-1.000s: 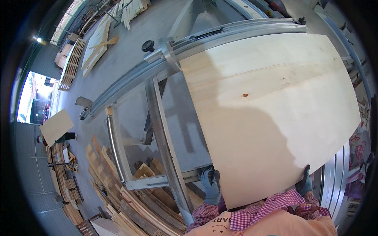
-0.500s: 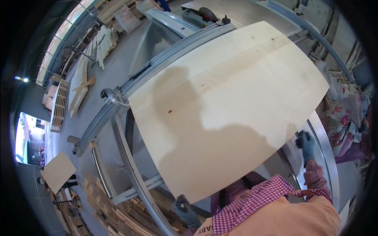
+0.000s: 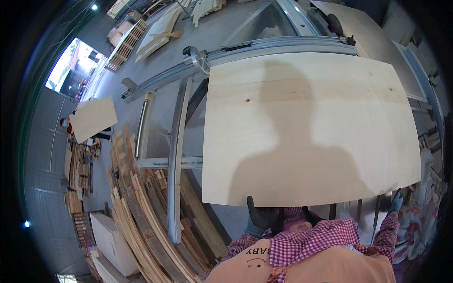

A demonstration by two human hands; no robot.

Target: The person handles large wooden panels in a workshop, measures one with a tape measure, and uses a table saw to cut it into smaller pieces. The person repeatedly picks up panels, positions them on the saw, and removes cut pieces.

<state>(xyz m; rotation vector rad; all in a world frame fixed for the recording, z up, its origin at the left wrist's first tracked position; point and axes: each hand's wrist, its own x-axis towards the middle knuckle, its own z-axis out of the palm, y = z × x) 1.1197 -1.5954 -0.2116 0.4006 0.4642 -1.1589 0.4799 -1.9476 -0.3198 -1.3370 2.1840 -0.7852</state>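
Holding a plywood sheet flat on a saw-table frame

Gripping starts at the near edge: left hand (image 3: 260,218), in a dark glove, is clamped on the near edge of the plywood sheet (image 3: 306,127), thumb up over the top face, fingers hidden under it. Right hand (image 3: 395,202), also gloved, sits at the sheet's near right corner; it touches the edge, but whether the fingers are closed around it cannot be told, too small and partly hidden. Both forearms wear red-and-white checked sleeves (image 3: 325,236), coming up from under the sheet's near edge, with an orange apron (image 3: 302,269) below them.

Sheet is large, pale, one small knot left of its middle, lying flat. The person's shadow falls across its near half. It rests on a grey metal frame (image 3: 175,155); the frame's long rail runs just left of the sheet, a crossbar meets the sheet's left edge low down.

Left of the sheet, below the frame, a heap of wood offcuts and slats (image 3: 141,221) lies on the floor, with a pale box (image 3: 111,243) beside it, nearer than the heap's middle.

Along the sheet's far edge runs an aluminium guide fence (image 3: 264,47), touching or just beside that edge, with a clamp block at the sheet's far left corner. Beyond the sheet's far right corner a saw blade guard (image 3: 336,23) stands on another board-covered table (image 3: 373,37).

Far left of the sheet, another person carries a smaller board (image 3: 93,119). Beyond the fence, stacked pallets and boards (image 3: 151,28) lie on the concrete floor.
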